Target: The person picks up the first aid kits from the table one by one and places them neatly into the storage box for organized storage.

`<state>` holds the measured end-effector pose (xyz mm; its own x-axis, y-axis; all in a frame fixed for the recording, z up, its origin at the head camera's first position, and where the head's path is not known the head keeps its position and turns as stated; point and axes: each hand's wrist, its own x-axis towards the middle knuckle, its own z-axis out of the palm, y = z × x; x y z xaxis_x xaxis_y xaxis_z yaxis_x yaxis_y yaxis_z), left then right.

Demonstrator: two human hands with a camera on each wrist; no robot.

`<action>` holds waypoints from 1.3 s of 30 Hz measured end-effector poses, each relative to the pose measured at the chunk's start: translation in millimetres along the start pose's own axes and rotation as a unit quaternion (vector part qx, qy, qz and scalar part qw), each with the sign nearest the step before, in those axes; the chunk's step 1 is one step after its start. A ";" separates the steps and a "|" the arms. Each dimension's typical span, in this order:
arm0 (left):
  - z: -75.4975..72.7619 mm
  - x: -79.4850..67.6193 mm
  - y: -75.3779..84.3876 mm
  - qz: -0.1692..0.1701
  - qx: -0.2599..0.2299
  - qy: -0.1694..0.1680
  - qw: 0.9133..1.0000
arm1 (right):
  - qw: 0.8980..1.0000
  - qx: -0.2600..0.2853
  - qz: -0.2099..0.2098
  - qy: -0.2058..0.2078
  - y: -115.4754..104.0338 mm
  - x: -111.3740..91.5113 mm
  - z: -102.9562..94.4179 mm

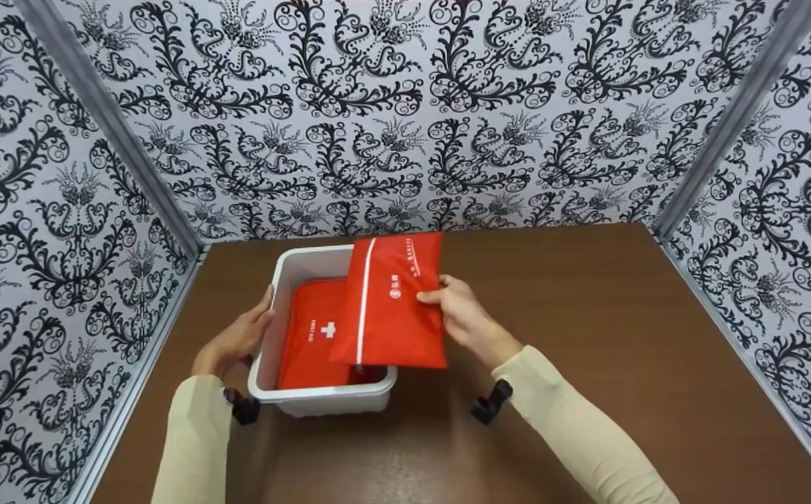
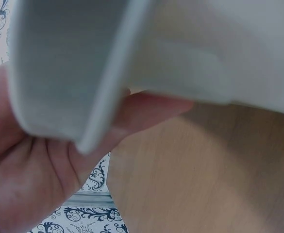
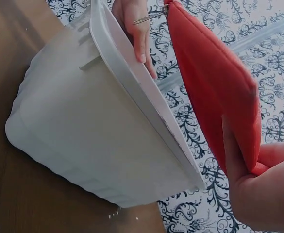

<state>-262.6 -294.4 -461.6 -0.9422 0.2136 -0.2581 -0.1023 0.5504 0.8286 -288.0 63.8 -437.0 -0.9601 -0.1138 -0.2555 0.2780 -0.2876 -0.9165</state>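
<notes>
My right hand pinches a red zippered pouch by its right edge, thumb on top. The pouch has a white stripe and white print, and hangs over the right side of a white plastic bin. In the right wrist view a metal zipper pull shows at the pouch's corner. My left hand grips the bin's left rim; the left wrist view shows the rim between thumb and fingers. Inside the bin lies another red pouch with a white cross and first aid lettering, partly covered by the held one.
The bin stands on a brown wooden table, toward its left side. Walls with a black-and-white scroll pattern enclose the back and sides, with grey metal strips at the corners.
</notes>
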 end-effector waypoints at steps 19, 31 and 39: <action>1.3 -1.3 2.9 -0.014 -0.020 -0.004 1.000 | 0.998 -0.004 0.023 -0.055 12.2 15.1 33.6; 1.6 -2.2 2.4 -0.028 -0.015 -0.009 0.999 | 0.998 -0.020 0.009 -0.057 21.4 22.5 51.2; 0.5 -3.6 3.9 -0.024 -0.016 -0.011 1.000 | 0.997 -0.041 0.012 -0.061 24.5 23.7 65.8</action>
<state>-259.5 -292.6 -457.6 -0.9291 0.2051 -0.3078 -0.1573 0.5341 0.8307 -301.9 -8.4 -445.2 -0.9408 -0.2355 -0.2438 0.2935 -0.2058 -0.9336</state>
